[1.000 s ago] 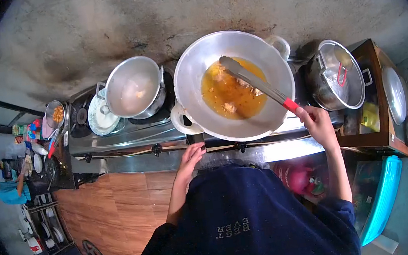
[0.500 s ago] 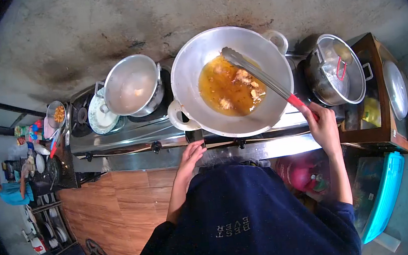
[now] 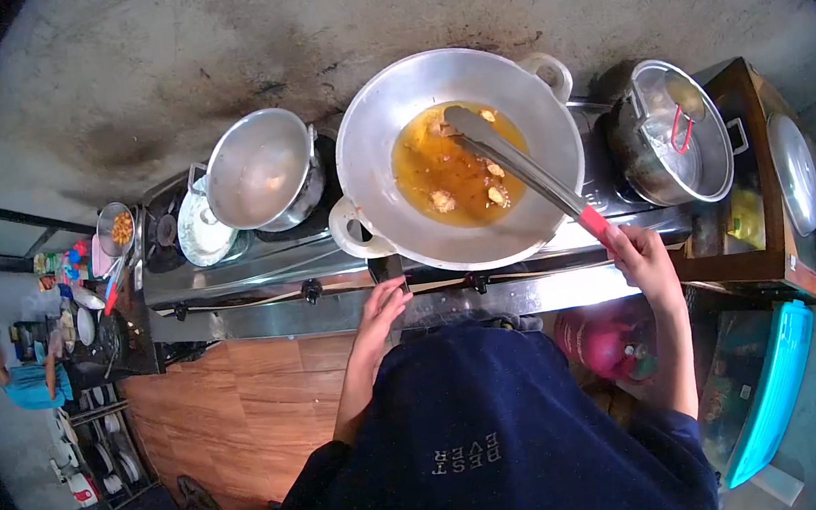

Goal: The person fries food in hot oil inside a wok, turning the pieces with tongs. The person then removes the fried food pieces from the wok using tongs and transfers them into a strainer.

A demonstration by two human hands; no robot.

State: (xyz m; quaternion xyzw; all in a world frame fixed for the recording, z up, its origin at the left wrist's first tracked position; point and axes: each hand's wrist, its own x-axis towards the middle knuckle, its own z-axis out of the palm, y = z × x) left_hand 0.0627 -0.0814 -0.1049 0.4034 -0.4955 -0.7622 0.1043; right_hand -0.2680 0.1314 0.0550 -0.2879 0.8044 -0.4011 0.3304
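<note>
My right hand (image 3: 646,263) is closed around the red handle of a pair of metal tongs (image 3: 529,168). The tongs slant across a large silver wok (image 3: 370,138), their dark tip at the brown oil (image 3: 444,172). Several golden pieces of food (image 3: 442,201) lie in the oil, and one sits at the tongs' tip, partly hidden. My left hand (image 3: 382,315) rests at the stove's front edge just below the wok's left handle (image 3: 357,231). Its fingers are stretched out, and I see nothing held in them.
Left of the wok, a pot of cloudy liquid (image 3: 263,171) stands beside a white plate (image 3: 207,233). To the right are another pot (image 3: 682,138) and a wooden cabinet (image 3: 771,173). A person in a blue shirt (image 3: 35,386) is at the far left, near a strainer of food (image 3: 115,228).
The food pieces have shifted and spread in the oil. The tongs' tip has dipped slightly lower, and my right hand has moved down a little. Pale cloth now appears at the lower left.
</note>
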